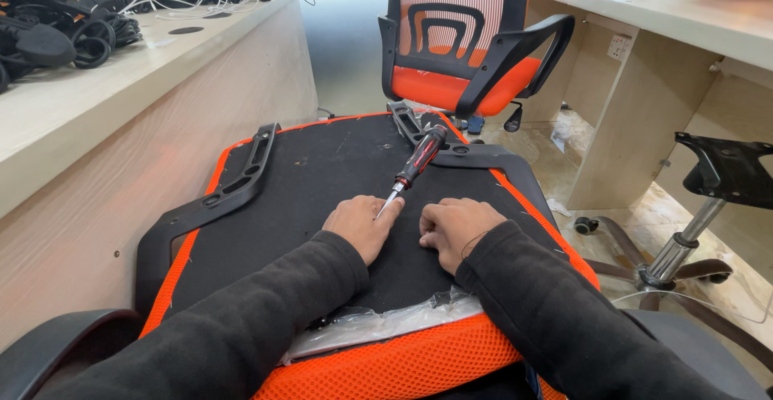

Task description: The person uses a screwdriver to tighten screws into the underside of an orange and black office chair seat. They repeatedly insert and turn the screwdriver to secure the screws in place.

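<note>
An orange mesh chair seat (403, 364) lies upside down in front of me, its black underside (322, 174) facing up. My left hand (360, 224) rests on that black surface with its fingers closed around the metal tip of a screwdriver (419, 158). The screwdriver has a red and black handle, which slants away towards the far right. Next to it, my right hand (451, 227) presses on the seat with its fingers curled and nothing visible in them. Black armrest brackets are fixed along the left edge (233, 182) and the right edge (483, 158).
An assembled orange and black office chair (459, 45) stands just beyond the seat. A chair base with a gas cylinder and castors (684, 247) is on the floor at right. On the left, a light wooden desk (97, 102) carries black parts and cables. Clear plastic wrap (378, 323) lies near me.
</note>
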